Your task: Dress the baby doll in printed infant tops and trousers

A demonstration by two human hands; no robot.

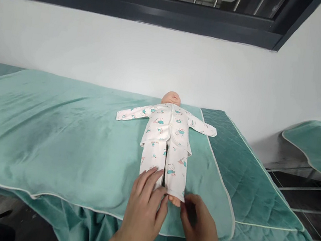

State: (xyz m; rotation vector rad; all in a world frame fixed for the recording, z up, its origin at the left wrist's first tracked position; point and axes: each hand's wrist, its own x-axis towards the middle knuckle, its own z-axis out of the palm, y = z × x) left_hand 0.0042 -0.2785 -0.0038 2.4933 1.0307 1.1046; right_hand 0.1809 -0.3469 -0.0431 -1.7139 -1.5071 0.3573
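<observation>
A baby doll (171, 97) lies on its back, arms spread wide. It wears a white printed jacket (159, 125) and matching white trousers (176, 167). My left hand (145, 207) rests over the lower trouser leg on the left, its thumb and forefinger closed at the inner edge of the other leg's cuff. At that cuff's outer corner, the thumb and forefinger of my right hand (199, 227) pinch the cloth. Between the hands, the doll's bare toes (175, 201) poke out below the hem. My left hand hides the other foot.
A light green blanket (55, 137) with pale piping lies under the doll, over a darker quilted cover (248, 178) on the bed. Behind stands a white wall (113, 53) below a dark window frame (179, 16). At the right is a metal-barred frame (307, 188) with green cloth.
</observation>
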